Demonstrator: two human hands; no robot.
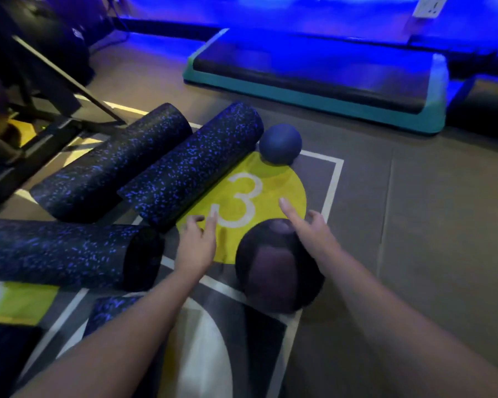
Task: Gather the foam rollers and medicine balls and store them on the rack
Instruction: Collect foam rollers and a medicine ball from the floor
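Observation:
Three black foam rollers flecked with blue lie on the floor: one at far left (110, 162), one beside it (190, 165), and one crosswise in front (61, 254). A fourth roller's end (110, 308) shows under my left forearm. A small blue medicine ball (281, 143) rests past the yellow circle marked 3 (270, 179). A large dark medicine ball (276, 268) sits near me. My left hand (197, 242) hovers open left of it. My right hand (311, 228) is open at the ball's upper right edge, fingers spread; contact is unclear.
A teal aerobic step with a black top (314, 101) lies across the floor ahead. A black metal frame of gym equipment (55, 81) stands at the upper left. Grey floor (414, 225) stretches to the right. Blue light runs along the far wall.

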